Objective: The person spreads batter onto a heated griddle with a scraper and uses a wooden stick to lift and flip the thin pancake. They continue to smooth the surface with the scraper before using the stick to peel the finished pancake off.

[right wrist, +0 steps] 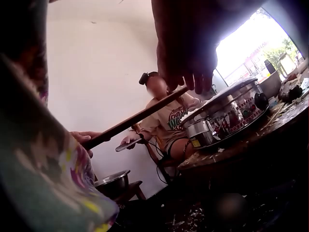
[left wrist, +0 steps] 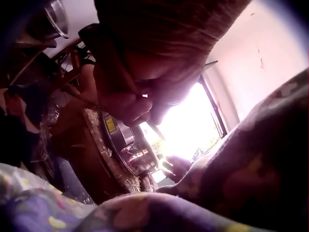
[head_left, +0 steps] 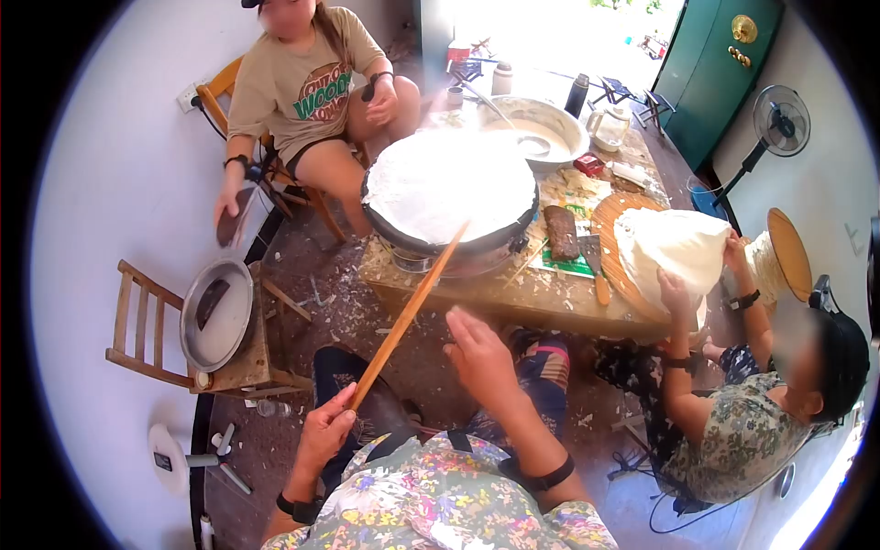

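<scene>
My left hand (head_left: 325, 433) grips the lower end of a long flat wooden stick (head_left: 408, 316). The stick slants up and away, its far tip overlapping the near edge of a round white sheet (head_left: 440, 179) in the head view. That sheet covers a dark-rimmed round griddle (head_left: 378, 227) on the table. To the right of the stick, my right hand (head_left: 486, 362) is held up before the table with fingers extended and nothing in them. In the right wrist view the stick (right wrist: 130, 121) crosses below the right fingers. The left wrist view is dark around the left hand (left wrist: 140, 82).
A batter bowl (head_left: 559, 151) with a ladle stands behind the griddle. A scraper (head_left: 596, 266) and a brown block (head_left: 561, 232) lie to its right. One person handles a pale sheet (head_left: 674, 243) over a round board; another sits behind left, near a metal basin (head_left: 247, 312).
</scene>
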Demonstrator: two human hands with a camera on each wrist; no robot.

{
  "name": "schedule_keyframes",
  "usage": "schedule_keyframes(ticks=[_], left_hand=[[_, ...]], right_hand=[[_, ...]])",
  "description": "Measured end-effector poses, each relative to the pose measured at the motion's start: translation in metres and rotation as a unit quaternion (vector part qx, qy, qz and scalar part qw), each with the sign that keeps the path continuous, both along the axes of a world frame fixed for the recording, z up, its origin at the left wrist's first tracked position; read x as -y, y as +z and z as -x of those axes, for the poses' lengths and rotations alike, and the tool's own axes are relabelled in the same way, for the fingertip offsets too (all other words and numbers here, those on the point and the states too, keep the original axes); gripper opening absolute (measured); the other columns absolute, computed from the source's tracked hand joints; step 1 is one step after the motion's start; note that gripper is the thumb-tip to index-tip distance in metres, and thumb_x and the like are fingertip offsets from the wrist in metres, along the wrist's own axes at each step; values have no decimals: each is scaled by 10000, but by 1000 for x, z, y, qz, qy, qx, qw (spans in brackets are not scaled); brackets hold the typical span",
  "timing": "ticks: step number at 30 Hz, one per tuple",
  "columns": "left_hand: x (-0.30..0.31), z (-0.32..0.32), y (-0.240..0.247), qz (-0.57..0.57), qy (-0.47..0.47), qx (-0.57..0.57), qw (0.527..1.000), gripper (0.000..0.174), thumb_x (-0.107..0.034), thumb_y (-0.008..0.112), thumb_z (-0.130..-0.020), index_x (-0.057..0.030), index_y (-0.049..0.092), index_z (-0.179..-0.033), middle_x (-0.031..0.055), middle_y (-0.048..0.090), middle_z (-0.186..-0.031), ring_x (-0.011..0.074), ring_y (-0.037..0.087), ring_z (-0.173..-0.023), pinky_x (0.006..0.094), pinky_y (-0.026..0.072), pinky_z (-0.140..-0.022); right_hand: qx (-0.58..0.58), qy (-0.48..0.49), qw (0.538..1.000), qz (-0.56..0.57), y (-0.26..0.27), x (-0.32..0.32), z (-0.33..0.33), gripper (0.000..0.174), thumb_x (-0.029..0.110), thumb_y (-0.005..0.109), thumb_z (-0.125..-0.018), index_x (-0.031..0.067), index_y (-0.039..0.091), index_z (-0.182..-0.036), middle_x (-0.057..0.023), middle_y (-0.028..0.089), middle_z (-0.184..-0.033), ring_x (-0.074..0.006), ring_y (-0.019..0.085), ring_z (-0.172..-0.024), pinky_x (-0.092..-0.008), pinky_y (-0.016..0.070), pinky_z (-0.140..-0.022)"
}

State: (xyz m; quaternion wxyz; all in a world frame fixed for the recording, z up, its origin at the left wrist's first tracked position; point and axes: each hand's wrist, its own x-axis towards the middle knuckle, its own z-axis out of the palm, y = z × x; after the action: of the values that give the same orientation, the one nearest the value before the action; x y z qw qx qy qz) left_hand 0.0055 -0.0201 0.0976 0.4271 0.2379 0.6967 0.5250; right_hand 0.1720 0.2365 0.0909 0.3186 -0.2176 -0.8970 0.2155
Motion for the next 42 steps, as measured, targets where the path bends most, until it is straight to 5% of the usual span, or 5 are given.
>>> schedule_keyframes(ticks=[2,6,22,32,42], left_hand=[[-12,10,4,12,-18,-60,998,473,-86,596,-921,-43,511,-1384,31,670,-976,48,579,-727,185,470,-646],[-54,30,31,-4,-88,-139,986,447,-63,579,-928,-14,508,-1366,99,577,-1353,138,527,-1227,262,372,-1040],[-226,107,70,71,-226,-244,940,456,-80,553,-923,-55,511,-1376,18,630,-942,71,528,-804,228,465,-749],[-226,122,60,69,-275,-275,919,448,-97,590,-910,-91,535,-1355,74,615,-824,66,534,-777,242,475,-742],[-201,120,43,26,-285,-175,942,469,-62,557,-935,-84,503,-1401,-55,487,-719,28,412,-600,188,368,-535]], right_hand=[[-17,-22,1000,-5,11,-11,5,579,118,690,-819,0,480,-1345,-220,467,-1410,-355,463,-1304,-400,411,-1052],[-7,-9,999,-42,25,-40,24,600,186,665,-867,-9,436,-1387,-243,350,-1489,-371,320,-1402,-426,307,-1127],[136,-82,985,-61,-12,-178,87,629,434,454,-984,-22,408,-1415,-207,355,-1505,-324,278,-1430,-426,231,-1166],[84,-123,985,-90,-24,-165,79,576,411,527,-957,-54,542,-1297,-215,510,-1382,-331,395,-1364,-436,283,-1143],[73,-122,981,-135,-24,-143,63,539,367,576,-924,-65,572,-1246,-224,537,-1340,-346,433,-1327,-462,307,-1121]])
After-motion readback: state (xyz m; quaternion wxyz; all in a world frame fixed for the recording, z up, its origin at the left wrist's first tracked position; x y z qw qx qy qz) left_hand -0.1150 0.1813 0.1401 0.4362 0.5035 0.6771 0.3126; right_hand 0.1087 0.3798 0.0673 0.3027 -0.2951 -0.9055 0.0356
